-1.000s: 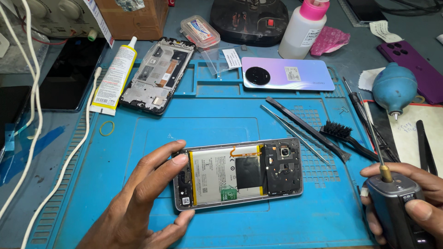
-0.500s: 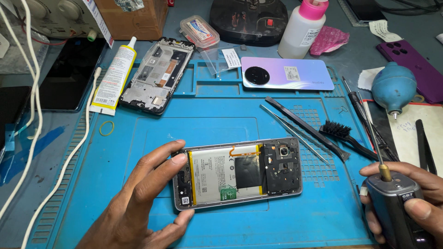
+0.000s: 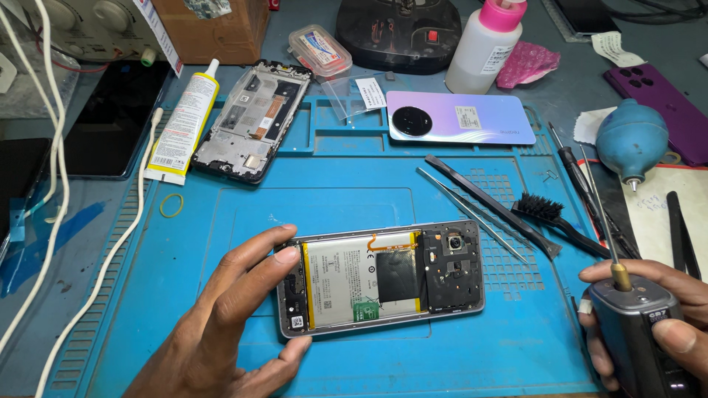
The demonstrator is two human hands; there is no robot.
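Observation:
An opened phone [image 3: 383, 278] lies back-up on the blue work mat [image 3: 332, 184], its battery and black camera board exposed. My left hand [image 3: 221, 324] grips the phone's left end, thumb below and fingers over the top edge. My right hand [image 3: 649, 324] at the lower right holds a dark grey electric screwdriver [image 3: 634, 324], its thin bit pointing up and away from the phone. The screwdriver tip is well to the right of the phone and does not touch it.
A bare phone frame [image 3: 251, 121] and glue tube [image 3: 181, 125] lie at the back left. A lilac back cover [image 3: 461, 118], tweezers and spudger [image 3: 487, 199], black brush [image 3: 553, 217], blue air blower [image 3: 630, 140] and white bottle [image 3: 483, 44] surround the mat. White cables [image 3: 88, 221] run along the left.
My right hand with the screwdriver has shifted slightly; the phone and my left hand stay where they were.

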